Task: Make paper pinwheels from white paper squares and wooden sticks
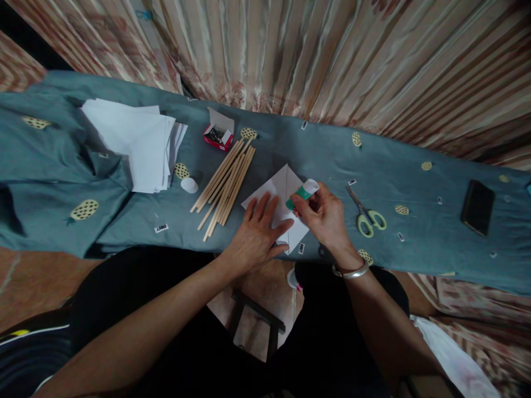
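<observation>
A folded sheet of white paper [271,182] lies on the cloth-covered table, creases running across it. My left hand [261,229] rests on its near left part with the fingers spread. Held in my right hand [326,213] is a green and white glue stick [305,192], tilted, its lower end at the paper's surface. Whether that tip touches the paper I cannot tell. A white cap [189,185] sits apart, left of several thin wooden sticks [226,188]. Green-handled scissors [365,213] lie right of my right hand.
Stacked white sheets [145,143] lie at the left. Behind the sticks stands an opened red box [219,137] of small dark metal pieces. A black phone [478,207] is far right on the green tablecloth [418,182]. Pleated curtains [265,61] hang along the back edge.
</observation>
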{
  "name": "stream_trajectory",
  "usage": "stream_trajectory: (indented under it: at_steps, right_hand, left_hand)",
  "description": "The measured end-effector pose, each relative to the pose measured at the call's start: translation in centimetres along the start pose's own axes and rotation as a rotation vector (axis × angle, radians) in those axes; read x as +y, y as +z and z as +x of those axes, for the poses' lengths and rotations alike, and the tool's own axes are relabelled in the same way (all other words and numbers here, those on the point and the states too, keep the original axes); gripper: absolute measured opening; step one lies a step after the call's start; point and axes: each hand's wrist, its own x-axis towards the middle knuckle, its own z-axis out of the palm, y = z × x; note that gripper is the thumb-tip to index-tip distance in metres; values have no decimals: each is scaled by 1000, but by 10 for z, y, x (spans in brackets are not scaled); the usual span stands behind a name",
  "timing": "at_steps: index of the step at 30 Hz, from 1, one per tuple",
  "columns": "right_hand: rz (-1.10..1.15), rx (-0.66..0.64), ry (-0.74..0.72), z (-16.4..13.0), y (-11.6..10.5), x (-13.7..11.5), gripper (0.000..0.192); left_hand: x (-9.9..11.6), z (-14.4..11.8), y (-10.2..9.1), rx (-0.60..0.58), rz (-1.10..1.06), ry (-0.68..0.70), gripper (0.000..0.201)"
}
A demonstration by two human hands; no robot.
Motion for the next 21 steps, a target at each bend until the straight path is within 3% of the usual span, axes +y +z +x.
stream_trajectory:
  at_steps: [4, 10, 15, 21]
  right_hand:
    - [125, -23, 58, 1, -6, 4, 26]
    - [595, 84, 249, 5, -25, 10, 28]
    - [998, -20, 411, 7, -29, 7, 24]
    - [1253, -167, 462, -1, -17, -1, 18]
  left_hand:
    - [-1, 0, 1, 1, -12, 0, 56]
    - [0, 0, -1, -4, -22, -1, 54]
    - [1, -1, -3, -20, -16, -7, 57]
    - [0, -4, -1, -17, -22, 5, 65]
